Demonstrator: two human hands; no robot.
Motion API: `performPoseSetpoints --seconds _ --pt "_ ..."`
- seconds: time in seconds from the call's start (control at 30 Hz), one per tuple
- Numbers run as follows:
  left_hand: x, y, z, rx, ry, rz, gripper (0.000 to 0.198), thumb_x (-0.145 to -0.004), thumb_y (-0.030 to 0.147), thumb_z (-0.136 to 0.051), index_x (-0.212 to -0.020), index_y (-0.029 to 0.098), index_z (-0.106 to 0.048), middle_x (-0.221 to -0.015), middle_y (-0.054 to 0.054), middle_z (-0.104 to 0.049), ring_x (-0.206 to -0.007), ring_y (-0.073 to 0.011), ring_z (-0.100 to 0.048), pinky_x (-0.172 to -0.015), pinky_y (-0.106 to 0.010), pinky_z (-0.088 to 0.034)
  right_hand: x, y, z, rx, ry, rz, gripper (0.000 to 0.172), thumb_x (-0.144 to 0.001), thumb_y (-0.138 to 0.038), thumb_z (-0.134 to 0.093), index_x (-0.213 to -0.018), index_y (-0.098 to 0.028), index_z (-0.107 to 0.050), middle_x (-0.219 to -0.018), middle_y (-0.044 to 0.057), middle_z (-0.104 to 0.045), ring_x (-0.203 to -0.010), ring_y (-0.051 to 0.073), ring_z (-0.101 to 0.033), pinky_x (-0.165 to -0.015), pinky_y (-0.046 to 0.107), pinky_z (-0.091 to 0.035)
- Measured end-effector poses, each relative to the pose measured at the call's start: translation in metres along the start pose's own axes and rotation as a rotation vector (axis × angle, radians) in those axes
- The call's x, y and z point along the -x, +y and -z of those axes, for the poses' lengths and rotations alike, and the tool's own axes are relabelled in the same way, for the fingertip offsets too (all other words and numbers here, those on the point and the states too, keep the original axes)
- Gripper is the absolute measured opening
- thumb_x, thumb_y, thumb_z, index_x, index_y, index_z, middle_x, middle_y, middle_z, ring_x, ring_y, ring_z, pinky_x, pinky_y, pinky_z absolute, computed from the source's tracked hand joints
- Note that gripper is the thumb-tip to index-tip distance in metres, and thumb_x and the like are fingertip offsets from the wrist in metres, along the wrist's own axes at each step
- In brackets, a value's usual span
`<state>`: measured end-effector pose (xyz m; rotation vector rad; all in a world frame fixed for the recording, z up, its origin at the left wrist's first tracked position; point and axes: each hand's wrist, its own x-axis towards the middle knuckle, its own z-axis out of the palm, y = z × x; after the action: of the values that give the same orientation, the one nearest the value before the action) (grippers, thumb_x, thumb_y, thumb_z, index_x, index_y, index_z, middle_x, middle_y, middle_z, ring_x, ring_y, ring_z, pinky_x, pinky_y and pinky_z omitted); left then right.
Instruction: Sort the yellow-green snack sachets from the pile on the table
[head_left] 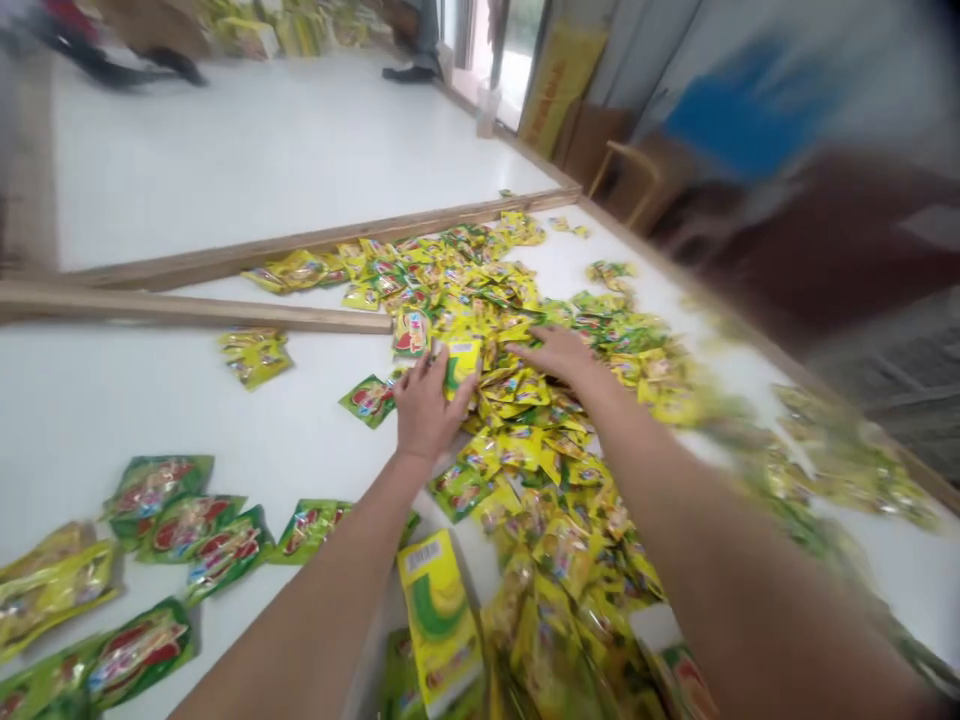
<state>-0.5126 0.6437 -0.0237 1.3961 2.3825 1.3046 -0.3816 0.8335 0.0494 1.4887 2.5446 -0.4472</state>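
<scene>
My left hand [429,408] is closed on a yellow carton [462,362] with a green curve and a barcode, its thumb across the front. Just beyond those fingertips stands a red and green carton [411,331]. My right hand [561,352] reaches over the heap of small yellow and green packets [517,385], fingers apart and touching the packets; nothing shows held in it. A green packet [370,400] lies left of my left hand. Closer to me, between my forearms, another yellow carton [439,620] leans on the packets.
A wooden strip [195,308] ends near my left hand, and a wooden rail [337,232] crosses the white table [300,150]. Green packets [191,525] are scattered at left. Along the right runs the table's wooden edge [720,310]. People's blurred arms show at the far side.
</scene>
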Motion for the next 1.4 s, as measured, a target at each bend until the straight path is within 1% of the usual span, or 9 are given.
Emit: performPoseSetpoints --seconds 0.2,0.5,0.6,0.77,0.93,1.03,1.13,1.27,1.4 --pt "0.054 0.007 0.040 0.139 -0.278 0.043 0.060 -0.086 0.054 -0.054 -0.137 0.023 -0.053 -0.136 -0.009 -0.060 -0.128 -0.0307 -0.049 -0.112 -0.047 -0.025 0.117 -0.003 -0.030 0.007 -0.162 0.054 0.073 -0.076 -0.074 -0.055 -0.138 -0.036 -0.049 -0.147 0.008 -0.037 -0.129 0.041 -0.041 -0.100 0.057 -0.039" --pt "0.211 0.134 0.087 0.333 -0.605 0.312 0.065 -0.092 0.062 -0.034 -0.148 0.028 -0.037 -0.153 -0.007 -0.041 -0.139 -0.0298 -0.039 -0.108 -0.045 -0.038 0.290 0.050 0.010 -0.047 -0.505 0.062 0.032 -0.081 -0.046 -0.068 -0.099 -0.020 -0.072 -0.103 0.008 -0.071 -0.095 0.026 -0.066 -0.084 0.039 -0.052" --pt "0.240 0.175 0.103 0.342 -0.657 0.321 0.069 -0.089 0.064 -0.040 -0.149 0.031 -0.034 -0.151 -0.007 -0.043 -0.138 -0.0327 -0.040 -0.109 -0.048 -0.036 0.342 0.065 0.022 -0.058 -0.523 0.037 0.030 -0.088 -0.045 -0.063 -0.101 -0.018 -0.069 -0.104 0.007 -0.071 -0.092 0.021 -0.066 -0.085 0.039 -0.052" --pt "0.305 0.231 0.140 0.283 -0.729 0.287 0.087 -0.079 0.066 -0.058 -0.152 0.030 -0.026 -0.132 -0.010 -0.064 -0.110 -0.0361 -0.065 -0.093 -0.047 -0.048 0.424 0.083 0.023 -0.094 -0.449 0.025 0.030 -0.073 -0.039 -0.071 -0.098 -0.022 -0.074 -0.098 0.009 -0.073 -0.093 0.029 -0.068 -0.080 0.038 -0.052" --pt "0.368 0.252 0.170 0.258 -0.790 0.348 0.092 -0.081 0.061 -0.057 -0.155 0.030 -0.013 -0.126 -0.009 -0.067 -0.106 -0.0338 -0.067 -0.087 -0.044 -0.051 0.473 0.077 0.018 -0.080 -0.409 0.064 0.027 -0.060 -0.036 -0.074 -0.084 -0.023 -0.077 -0.091 0.012 -0.072 -0.090 0.036 -0.067 -0.084 0.049 -0.049" --pt "0.376 0.241 0.182 0.289 -0.791 0.302 0.080 -0.083 0.051 -0.057 -0.153 0.031 -0.024 -0.136 -0.008 -0.060 -0.119 -0.0321 -0.060 -0.096 -0.044 -0.049 0.482 0.067 0.019 -0.058 -0.412 0.105 0.032 -0.056 -0.034 -0.077 -0.087 -0.024 -0.077 -0.100 0.014 -0.070 -0.098 0.039 -0.063 -0.088 0.055 -0.045" --pt "0.361 0.221 0.190 0.262 -0.769 0.212 0.066 -0.078 0.041 -0.062 -0.142 0.028 -0.048 -0.137 -0.009 -0.059 -0.125 -0.0332 -0.054 -0.105 -0.047 -0.042 0.487 0.058 0.021 -0.049 -0.365 0.153 0.059 -0.062 -0.039 -0.075 -0.119 -0.029 -0.066 -0.127 0.014 -0.059 -0.122 0.042 -0.047 -0.097 0.061 -0.036" --pt "0.314 0.185 0.201 0.207 -0.712 0.201 0.052 -0.072 0.041 -0.071 -0.122 0.028 -0.067 -0.130 -0.009 -0.063 -0.124 -0.0327 -0.053 -0.108 -0.047 -0.039 0.507 0.044 0.022 -0.036 -0.146 0.161 0.074 -0.075 -0.043 -0.068 -0.143 -0.029 -0.042 -0.150 0.013 -0.037 -0.140 0.041 -0.021 -0.107 0.067 -0.018" --pt "0.253 0.140 0.205 0.046 -0.516 0.372 0.044 -0.082 0.052 -0.063 -0.114 0.022 -0.068 -0.148 -0.011 -0.043 -0.142 -0.0381 -0.025 -0.113 -0.054 -0.026 0.560 0.029 0.010 -0.160 0.058 0.165 0.056 -0.085 -0.031 -0.060 -0.139 -0.034 -0.045 -0.147 0.009 -0.042 -0.137 0.036 -0.031 -0.109 0.057 -0.029"
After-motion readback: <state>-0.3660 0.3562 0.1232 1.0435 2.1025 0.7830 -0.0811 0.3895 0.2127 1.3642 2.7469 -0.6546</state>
